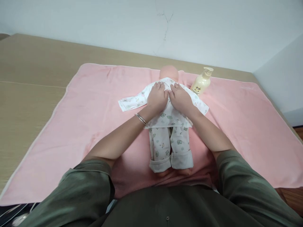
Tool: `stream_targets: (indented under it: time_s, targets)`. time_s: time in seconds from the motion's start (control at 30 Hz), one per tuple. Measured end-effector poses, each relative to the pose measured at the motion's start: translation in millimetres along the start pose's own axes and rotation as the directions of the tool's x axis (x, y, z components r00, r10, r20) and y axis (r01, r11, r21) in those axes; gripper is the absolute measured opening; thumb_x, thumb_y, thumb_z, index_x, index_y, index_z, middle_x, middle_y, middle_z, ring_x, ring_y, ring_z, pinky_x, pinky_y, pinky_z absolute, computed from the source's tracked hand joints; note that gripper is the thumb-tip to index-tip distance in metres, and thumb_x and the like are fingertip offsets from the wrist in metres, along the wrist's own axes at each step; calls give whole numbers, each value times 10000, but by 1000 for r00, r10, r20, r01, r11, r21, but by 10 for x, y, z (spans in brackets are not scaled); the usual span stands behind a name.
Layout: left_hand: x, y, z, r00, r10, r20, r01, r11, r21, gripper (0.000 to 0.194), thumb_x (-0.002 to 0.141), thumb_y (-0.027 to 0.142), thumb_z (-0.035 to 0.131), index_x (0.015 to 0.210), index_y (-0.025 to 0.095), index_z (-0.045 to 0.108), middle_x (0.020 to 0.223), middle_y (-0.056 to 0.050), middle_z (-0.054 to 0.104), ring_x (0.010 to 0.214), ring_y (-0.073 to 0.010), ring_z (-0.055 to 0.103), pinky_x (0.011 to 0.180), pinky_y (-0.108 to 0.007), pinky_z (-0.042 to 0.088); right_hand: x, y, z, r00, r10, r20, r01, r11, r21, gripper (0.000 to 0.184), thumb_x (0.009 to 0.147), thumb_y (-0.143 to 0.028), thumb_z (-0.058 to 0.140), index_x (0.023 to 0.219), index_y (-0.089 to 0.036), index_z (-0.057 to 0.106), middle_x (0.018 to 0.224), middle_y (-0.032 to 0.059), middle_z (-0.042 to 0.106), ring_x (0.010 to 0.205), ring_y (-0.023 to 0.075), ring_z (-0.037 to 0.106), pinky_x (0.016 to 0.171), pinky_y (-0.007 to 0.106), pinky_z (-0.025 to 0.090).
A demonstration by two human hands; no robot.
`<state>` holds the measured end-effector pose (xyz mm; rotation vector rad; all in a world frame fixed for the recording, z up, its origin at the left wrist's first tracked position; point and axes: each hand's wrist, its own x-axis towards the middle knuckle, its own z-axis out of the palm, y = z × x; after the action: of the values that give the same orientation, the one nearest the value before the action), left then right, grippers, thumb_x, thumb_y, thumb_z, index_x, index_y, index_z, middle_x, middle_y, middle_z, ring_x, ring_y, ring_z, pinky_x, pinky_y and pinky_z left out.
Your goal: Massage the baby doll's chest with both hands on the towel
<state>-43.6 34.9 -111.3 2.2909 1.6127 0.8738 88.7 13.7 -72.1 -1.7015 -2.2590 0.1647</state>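
Note:
A baby doll (168, 72) lies on the pink blanket, dressed in a white patterned top (169, 117) and matching trousers (180, 142) with turned-up cuffs. Its bald head points away from me and its feet point toward me; no face shows. My left hand (157, 97) rests flat on the upper left of the top, with a silver bangle at the wrist. Beside it, my right hand (180, 97) lies on the upper right, thumbs close together. Both hands have their fingers stretched out and hold nothing. Sleeves of the top spread to either side.
A cream pump bottle (201, 82) stands just right of the doll's head. The pink blanket (99, 104) covers much of the wooden table (28, 69). Behind the table rises a white wall (106, 28) with a crack. Some cables (17, 209) show at the lower left.

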Motion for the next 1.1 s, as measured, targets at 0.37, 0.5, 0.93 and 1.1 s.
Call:
stream_targets:
  time_s: [0.37,0.5,0.93,1.1]
  targets:
    - [70,24,-171,988,-47,145,48,999,-4,543,965,270,335,1430,6,432,1557,-212,403,1488,-281,339,1259,-457,258,-112,-101,87,998,5,-68,-10,997,-79,553,975,-219,308,1436,68,412,1493,282,460,1445,358,393,1215,506,297]
    - [92,-26,-125,994,-52,96,51,999,19,559,970,308,301,1423,8,431,1545,-223,419,1476,-293,357,1244,-479,277,-73,-55,33,999,-26,-46,26,1000,-7,513,956,-199,331,1406,-16,496,1484,222,502,1432,328,422,1199,482,339]
    - [114,-71,-59,997,-61,39,63,996,-57,497,901,239,343,1325,110,568,1463,-132,555,1411,-260,465,1221,-451,344,-147,-141,-28,999,-8,38,11,997,-73,567,937,-190,354,1470,-1,396,1542,261,401,1468,396,333,1185,570,309]
    - [114,-131,39,997,-74,-29,71,995,-76,516,944,295,318,1380,102,514,1502,-145,509,1445,-255,413,1245,-463,283,-72,-78,-34,999,-17,33,18,1000,-23,544,957,-233,328,1458,-52,435,1537,204,440,1460,360,362,1184,538,333]
